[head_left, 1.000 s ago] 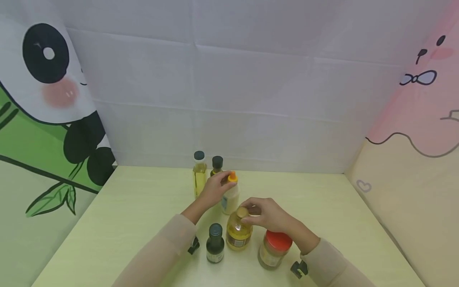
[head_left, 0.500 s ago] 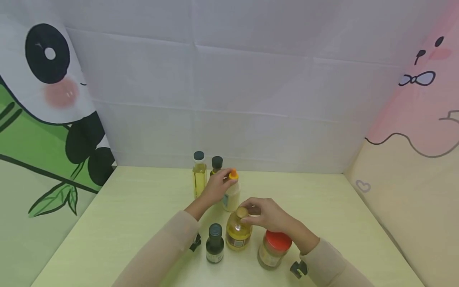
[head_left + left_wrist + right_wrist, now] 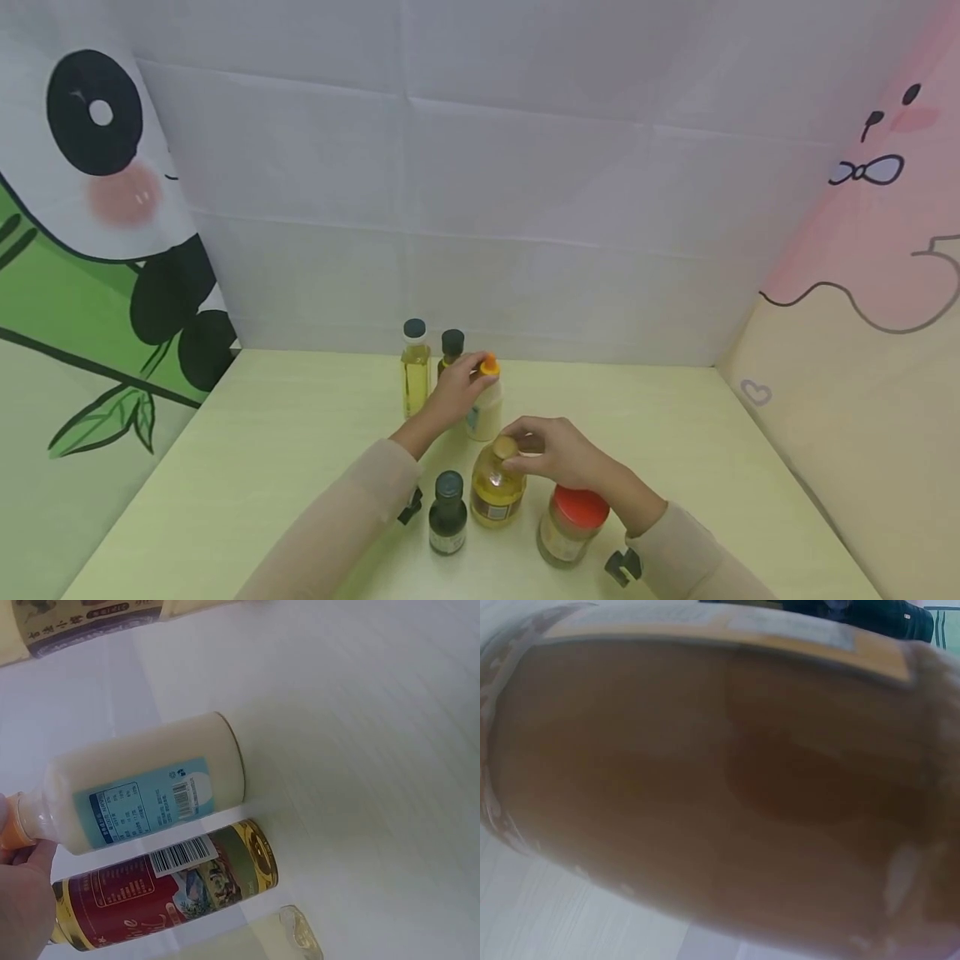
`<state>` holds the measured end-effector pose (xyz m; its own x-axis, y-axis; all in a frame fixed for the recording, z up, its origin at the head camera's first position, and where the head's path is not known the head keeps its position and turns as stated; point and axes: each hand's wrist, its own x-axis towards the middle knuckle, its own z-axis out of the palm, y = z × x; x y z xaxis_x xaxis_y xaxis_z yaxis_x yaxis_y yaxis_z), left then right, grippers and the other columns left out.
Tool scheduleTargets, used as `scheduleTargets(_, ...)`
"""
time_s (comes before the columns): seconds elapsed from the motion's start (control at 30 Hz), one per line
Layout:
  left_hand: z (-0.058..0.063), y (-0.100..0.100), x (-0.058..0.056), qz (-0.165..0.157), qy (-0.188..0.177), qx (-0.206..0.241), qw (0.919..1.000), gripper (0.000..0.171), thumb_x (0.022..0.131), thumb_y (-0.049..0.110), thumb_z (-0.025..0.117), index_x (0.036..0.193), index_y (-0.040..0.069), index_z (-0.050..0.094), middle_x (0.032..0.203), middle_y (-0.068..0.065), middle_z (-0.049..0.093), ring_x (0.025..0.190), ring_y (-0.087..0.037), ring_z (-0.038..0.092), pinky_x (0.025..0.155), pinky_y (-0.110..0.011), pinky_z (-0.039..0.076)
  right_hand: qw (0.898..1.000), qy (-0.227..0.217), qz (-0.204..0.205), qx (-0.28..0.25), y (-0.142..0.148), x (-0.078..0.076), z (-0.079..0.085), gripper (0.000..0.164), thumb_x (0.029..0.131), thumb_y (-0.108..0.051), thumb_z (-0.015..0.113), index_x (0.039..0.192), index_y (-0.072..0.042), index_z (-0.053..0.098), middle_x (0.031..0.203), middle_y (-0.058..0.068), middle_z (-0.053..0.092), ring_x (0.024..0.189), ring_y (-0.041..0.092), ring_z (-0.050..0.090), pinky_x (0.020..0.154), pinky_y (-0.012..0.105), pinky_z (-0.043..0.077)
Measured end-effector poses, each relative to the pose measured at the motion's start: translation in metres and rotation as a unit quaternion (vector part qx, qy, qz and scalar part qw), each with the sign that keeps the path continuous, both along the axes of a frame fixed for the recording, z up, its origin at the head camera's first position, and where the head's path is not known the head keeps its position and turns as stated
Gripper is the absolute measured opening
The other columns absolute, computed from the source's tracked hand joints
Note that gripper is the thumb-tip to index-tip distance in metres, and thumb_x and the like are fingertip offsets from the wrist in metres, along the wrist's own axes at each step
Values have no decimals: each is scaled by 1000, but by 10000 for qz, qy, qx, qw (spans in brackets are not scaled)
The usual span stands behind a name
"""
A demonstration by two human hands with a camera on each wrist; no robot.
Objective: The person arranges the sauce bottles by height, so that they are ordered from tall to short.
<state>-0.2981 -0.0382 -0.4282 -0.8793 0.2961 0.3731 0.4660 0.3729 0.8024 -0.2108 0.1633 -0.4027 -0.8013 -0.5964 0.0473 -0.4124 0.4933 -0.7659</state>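
My left hand [image 3: 455, 392] pinches the orange cap of a cream-coloured squeeze bottle [image 3: 485, 417], which stands upright at mid-table. In the left wrist view that squeeze bottle [image 3: 150, 780] shows a blue label, and part of the left hand [image 3: 26, 900] is at its cap. Nearer and slightly right, my right hand [image 3: 558, 454] holds the tan cap of a rounded bottle of yellow liquid [image 3: 497, 492] between thumb and fingers. Beneath the right wrist stands a jar with a red lid [image 3: 573, 525]. Its brown contents fill most of the right wrist view, where the right hand is hidden.
A small dark bottle [image 3: 447, 517] stands at the front, left of the rounded bottle. Behind the left hand are a tall bottle of yellow oil [image 3: 416, 375] and a dark-capped bottle [image 3: 452, 343]. A red-labelled bottle [image 3: 165, 889] lies alongside the squeeze bottle in the left wrist view.
My left hand and the squeeze bottle have shifted slightly back and to the right. The right hand keeps its hold on the rounded bottle's cap. The view has tilted a little.
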Motion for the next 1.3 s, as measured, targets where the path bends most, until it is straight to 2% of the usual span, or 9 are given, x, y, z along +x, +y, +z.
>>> scheduleTargets(0.4, 0, 9, -7, 292, 251, -856, 9956, 42, 98, 15, 61, 133, -6, 52, 126, -18, 56, 116, -31, 55, 97, -41, 47, 9999, 105, 3, -1, 2, 1, 0, 33, 90, -25, 73, 117, -9, 65, 112, -1, 67, 108, 24, 64, 92, 40, 51)
scheduleTargets(0.53, 0, 12, -10, 450, 204, -1007, 9937, 43, 98, 16, 61, 133, -6, 51, 127, -18, 56, 118, -31, 54, 99, -42, 45, 10000, 66, -12, -6, 3, 1, 0, 33, 89, -24, 74, 117, -9, 65, 112, 0, 67, 108, 26, 64, 92, 44, 51)
scheduleTargets(0.77, 3, 18, -12, 693, 0, -1059, 9920, 43, 98, 16, 61, 134, -6, 51, 129, -20, 55, 120, -32, 53, 100, -42, 44, 10000, 9, -28, -14, 5, -1, -1, 33, 89, -24, 74, 117, -9, 65, 112, 0, 67, 109, 27, 63, 93, 48, 49)
scheduleTargets(0.9, 2, 18, -14, 715, -82, -1039, 9920, 44, 98, 15, 61, 135, -5, 50, 130, -20, 54, 121, -33, 53, 101, -43, 44, 10000, 23, -11, -22, 5, -2, -2, 33, 89, -23, 74, 117, -9, 65, 112, 0, 67, 109, 27, 63, 93, 47, 50)
scheduleTargets(1.3, -4, 20, -20, 879, 214, -1198, 9887, 44, 99, 14, 59, 137, -6, 48, 131, -19, 54, 123, -32, 51, 103, -43, 41, 10000, 76, -2, -21, 6, -4, -5, 32, 89, -24, 74, 117, -10, 65, 112, -1, 67, 109, 27, 63, 93, 48, 50)
